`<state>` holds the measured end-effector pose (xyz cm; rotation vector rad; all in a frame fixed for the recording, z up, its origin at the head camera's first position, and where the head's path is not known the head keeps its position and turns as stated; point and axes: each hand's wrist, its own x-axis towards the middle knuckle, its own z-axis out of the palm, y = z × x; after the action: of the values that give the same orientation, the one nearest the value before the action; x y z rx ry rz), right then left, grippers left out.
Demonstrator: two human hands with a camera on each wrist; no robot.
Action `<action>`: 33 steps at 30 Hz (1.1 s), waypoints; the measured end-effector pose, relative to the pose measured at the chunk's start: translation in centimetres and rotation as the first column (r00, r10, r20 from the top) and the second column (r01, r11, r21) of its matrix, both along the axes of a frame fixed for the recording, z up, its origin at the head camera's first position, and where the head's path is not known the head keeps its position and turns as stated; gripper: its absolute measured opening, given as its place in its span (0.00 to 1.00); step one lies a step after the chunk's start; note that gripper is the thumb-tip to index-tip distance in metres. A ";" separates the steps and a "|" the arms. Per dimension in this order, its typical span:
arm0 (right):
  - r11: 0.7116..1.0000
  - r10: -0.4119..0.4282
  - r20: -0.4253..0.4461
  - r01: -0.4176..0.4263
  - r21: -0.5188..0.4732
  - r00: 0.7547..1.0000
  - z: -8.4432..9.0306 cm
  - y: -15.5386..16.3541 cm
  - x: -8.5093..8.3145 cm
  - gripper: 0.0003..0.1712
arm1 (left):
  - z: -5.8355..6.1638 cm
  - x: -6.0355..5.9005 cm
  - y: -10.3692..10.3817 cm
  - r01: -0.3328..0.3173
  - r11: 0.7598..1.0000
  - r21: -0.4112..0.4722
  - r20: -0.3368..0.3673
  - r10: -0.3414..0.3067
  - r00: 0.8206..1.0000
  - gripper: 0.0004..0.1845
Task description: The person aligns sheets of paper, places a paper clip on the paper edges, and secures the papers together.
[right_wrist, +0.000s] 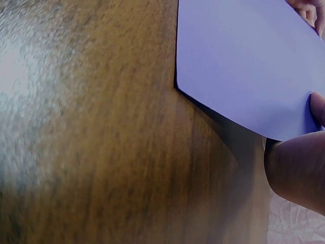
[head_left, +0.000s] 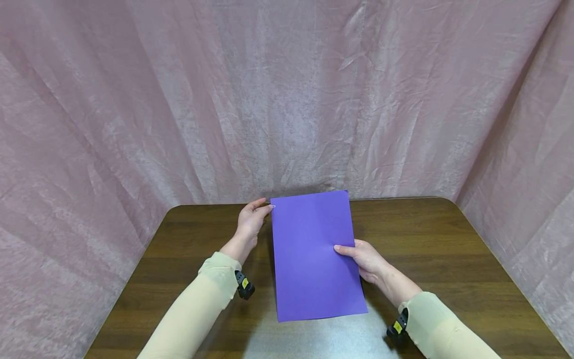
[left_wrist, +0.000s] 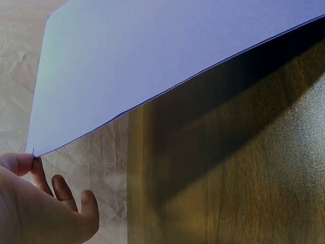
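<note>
— Where is the purple sheet (head_left: pixel 314 257)?

— Lifted above the brown surface (head_left: pixel 448 249), middle. The right hand (head_left: pixel 365 260) pinches its right edge; the left hand (head_left: pixel 250 222) pinches the far-left corner, at a small clip.

— Progress?

— Sheet raised, unfolded; nothing else seems done yet.

Colours and patterns: purple sheet above a dark wood-grain bench.
The sheet (head_left: pixel 314 254) is plain, uniform purple, unpatterned; it reads paler lilac in the wrist views. The bench (head_left: pixel 448 249) is dark brown with streaked wood grain and a pale glare patch at its near edge. The backdrop cloth (head_left: pixel 287 99) is dusty pink and crinkled. The sleeves (head_left: pixel 197 304) are pale cream-yellow; the wrist devices (head_left: pixel 244 285) are black with yellow marks.
</note>
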<state>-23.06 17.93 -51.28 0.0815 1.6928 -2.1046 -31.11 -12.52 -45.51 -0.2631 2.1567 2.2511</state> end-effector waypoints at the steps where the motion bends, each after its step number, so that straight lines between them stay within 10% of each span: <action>1: 1.000 0.000 0.001 0.000 -0.001 1.000 0.0 0.0 0.0 0.06 | 0.0 0.0 0.0 0.000 1.000 0.002 0.001 0.000 1.000 0.29; 33: 1.000 -0.002 0.004 0.002 0.001 1.000 0.1 -0.2 0.1 0.05 | 0.0 0.0 0.2 0.002 1.000 0.031 0.001 -0.002 1.000 0.27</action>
<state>-22.96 17.74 -51.16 0.0876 1.6928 -2.1034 -31.09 -12.32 -45.56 -0.2612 2.1181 2.2805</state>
